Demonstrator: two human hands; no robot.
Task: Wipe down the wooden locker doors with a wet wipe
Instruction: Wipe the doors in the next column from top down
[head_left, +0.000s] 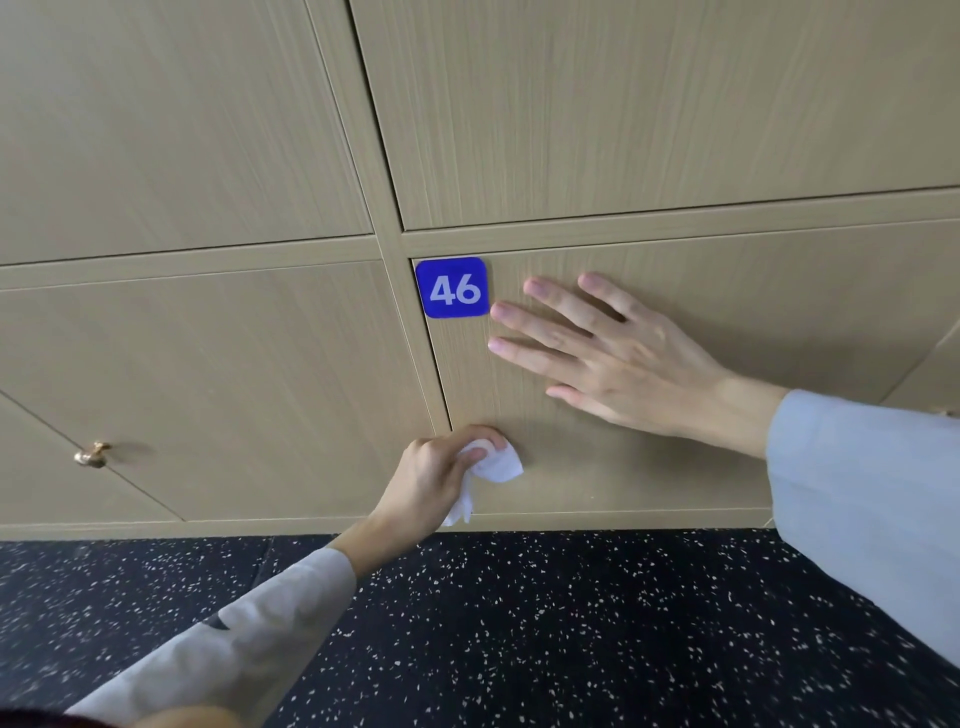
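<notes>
While the left hand grips a crumpled white wet wipe between curled fingers and thumb, it presses the wipe against the lower left part of the locker door, close to that door's left edge. A loose tail of the wipe hangs down beside the wrist. The left forearm enters from the lower left in a light grey sleeve.

The right hand lies flat on the same door, above and to the right of the wipe, with its fingers straight and spread, holding nothing. Its fingertips point toward a blue square number plate marked 46, fixed at the door's upper left corner; the nearest fingertip is just beside the plate's right edge. The right forearm wears a pale blue sleeve.

Adjacent doors of the same light wood finish surround this one. The neighbouring door to the left carries a small brass knob. Below the lockers runs a dark speckled floor.
</notes>
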